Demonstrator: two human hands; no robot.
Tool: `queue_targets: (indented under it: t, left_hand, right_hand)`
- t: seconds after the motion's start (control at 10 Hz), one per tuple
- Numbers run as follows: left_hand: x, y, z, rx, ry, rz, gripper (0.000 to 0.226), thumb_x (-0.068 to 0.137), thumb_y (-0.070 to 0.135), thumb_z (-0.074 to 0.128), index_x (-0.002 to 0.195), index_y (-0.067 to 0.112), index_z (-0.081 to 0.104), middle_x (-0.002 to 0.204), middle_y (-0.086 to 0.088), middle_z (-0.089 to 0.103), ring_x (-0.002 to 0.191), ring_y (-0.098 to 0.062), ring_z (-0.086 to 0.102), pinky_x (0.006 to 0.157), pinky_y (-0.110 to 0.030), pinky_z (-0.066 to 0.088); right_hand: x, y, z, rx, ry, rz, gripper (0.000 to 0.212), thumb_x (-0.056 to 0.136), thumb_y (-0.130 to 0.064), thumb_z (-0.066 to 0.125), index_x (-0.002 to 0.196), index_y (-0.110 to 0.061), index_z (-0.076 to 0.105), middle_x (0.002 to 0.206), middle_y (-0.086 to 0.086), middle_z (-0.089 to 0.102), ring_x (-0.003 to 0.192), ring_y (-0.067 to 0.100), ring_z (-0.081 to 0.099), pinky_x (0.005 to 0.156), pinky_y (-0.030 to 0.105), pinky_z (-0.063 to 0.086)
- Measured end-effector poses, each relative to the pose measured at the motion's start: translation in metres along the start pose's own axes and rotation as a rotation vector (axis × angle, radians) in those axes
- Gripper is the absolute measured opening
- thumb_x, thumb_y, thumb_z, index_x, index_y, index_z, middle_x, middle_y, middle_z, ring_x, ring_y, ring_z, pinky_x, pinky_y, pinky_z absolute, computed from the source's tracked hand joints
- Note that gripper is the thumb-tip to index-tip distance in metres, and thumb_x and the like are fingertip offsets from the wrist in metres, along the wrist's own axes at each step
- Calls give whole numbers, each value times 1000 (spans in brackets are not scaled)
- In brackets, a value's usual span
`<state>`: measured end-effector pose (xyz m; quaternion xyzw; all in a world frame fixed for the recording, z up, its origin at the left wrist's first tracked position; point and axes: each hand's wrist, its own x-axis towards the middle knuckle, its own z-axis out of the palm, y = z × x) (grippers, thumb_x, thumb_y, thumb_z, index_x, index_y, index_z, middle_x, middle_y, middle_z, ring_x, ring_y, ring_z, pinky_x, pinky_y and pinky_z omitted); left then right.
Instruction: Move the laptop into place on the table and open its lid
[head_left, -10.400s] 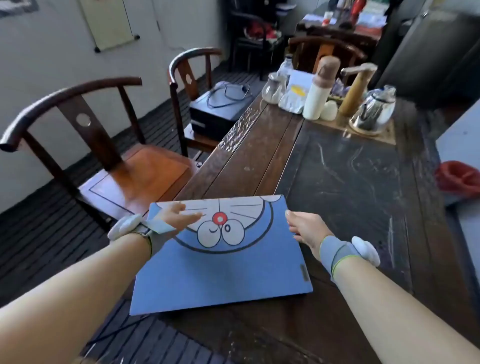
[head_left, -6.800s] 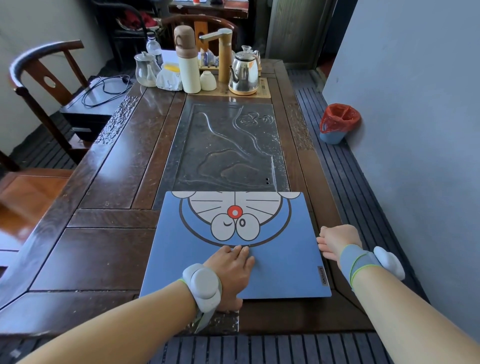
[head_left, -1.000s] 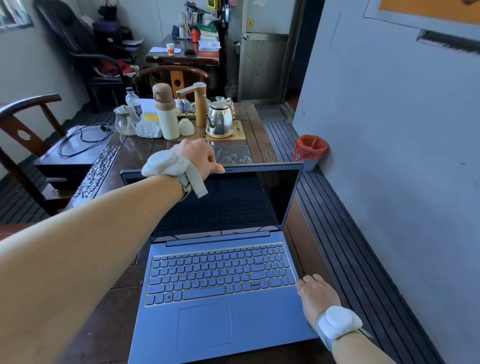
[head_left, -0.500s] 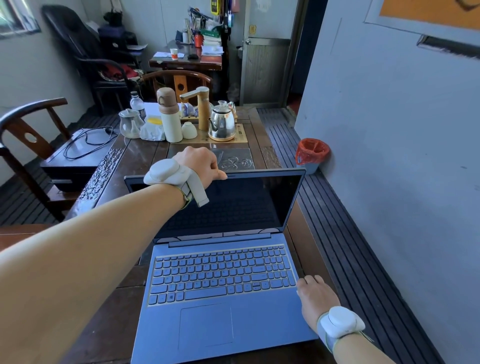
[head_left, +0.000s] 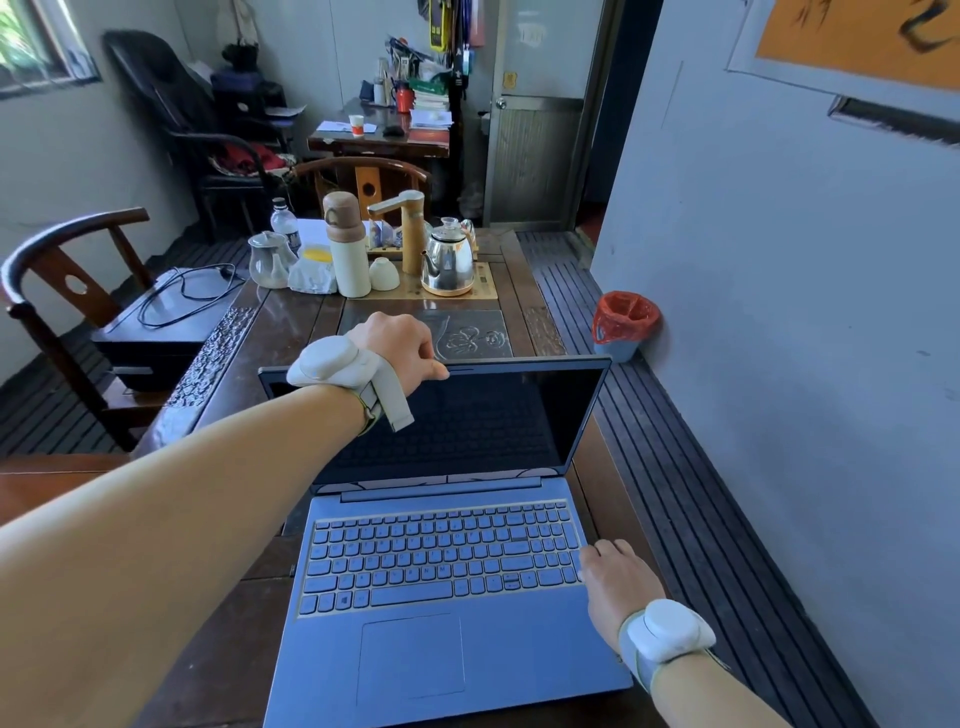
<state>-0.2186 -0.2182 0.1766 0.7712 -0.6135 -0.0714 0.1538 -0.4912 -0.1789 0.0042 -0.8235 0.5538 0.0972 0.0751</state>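
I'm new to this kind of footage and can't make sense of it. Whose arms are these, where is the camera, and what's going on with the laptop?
The camera sits on a person's head, looking down at their own bare arms. The left hand grips the top edge of the open blue laptop; the right hand rests on its base beside the keyboard. White devices are strapped to both wrists. The laptop lies on a dark wooden table, with a kettle and flask at the far end.
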Motion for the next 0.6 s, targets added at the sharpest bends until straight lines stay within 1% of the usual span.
queue_targets:
  t: [0.1, 0.2, 0.3, 0.4, 0.5, 0.6]
  left_hand:
    - [-2, -3, -1, 14, 16, -9, 34, 77, 47, 67, 94, 18, 69, 101, -4, 68, 94, -27, 62, 69, -31, 45]
    - [-5, -4, -4, 27, 25, -12, 39, 76, 49, 67, 101, 19, 68, 105, -3, 68, 98, -26, 61, 72, -32, 46]
    - [-7, -4, -6, 36, 33, -11, 43, 76, 49, 67, 107, 19, 66, 108, -2, 68, 101, -25, 60, 76, -33, 47]
    - [-9, -9, -7, 46, 34, -7, 46, 76, 49, 66, 110, 18, 64, 111, -2, 67, 104, -24, 59, 77, -33, 45]
    - [-12, -13, -9, 14, 61, -6, 52, 74, 52, 68, 111, 17, 63, 109, -2, 65, 102, -23, 59, 75, -32, 44]
    - [-22, -24, -14, -44, 58, -6, 61, 67, 58, 70, 112, 17, 62, 109, 1, 65, 96, -18, 58, 77, -30, 45]
  right_hand:
    - [1, 2, -1, 2, 5, 12, 31, 85, 6, 41, 111, -8, 49, 119, 10, 55, 113, 27, 45, 83, 31, 42]
    - [1, 1, -5, -7, -2, 15, 25, 89, 0, 42, 112, -8, 49, 119, 10, 56, 113, 27, 45, 88, 32, 44]
    - [1, -1, -5, 1, 4, 16, 24, 90, 0, 41, 111, -8, 49, 119, 10, 56, 113, 26, 45, 88, 32, 43]
    - [-2, -3, -7, 15, 9, 24, 27, 87, 4, 40, 110, -7, 49, 119, 10, 55, 113, 27, 45, 88, 32, 43]
    - [-3, -3, -9, 38, 10, 31, 24, 89, 2, 40, 108, -8, 50, 116, 9, 56, 110, 26, 46, 81, 31, 41]
    - [-8, 1, -14, 162, 73, 63, 16, 94, -8, 38, 82, -19, 41, 91, 0, 48, 92, 22, 40, 72, 26, 30]
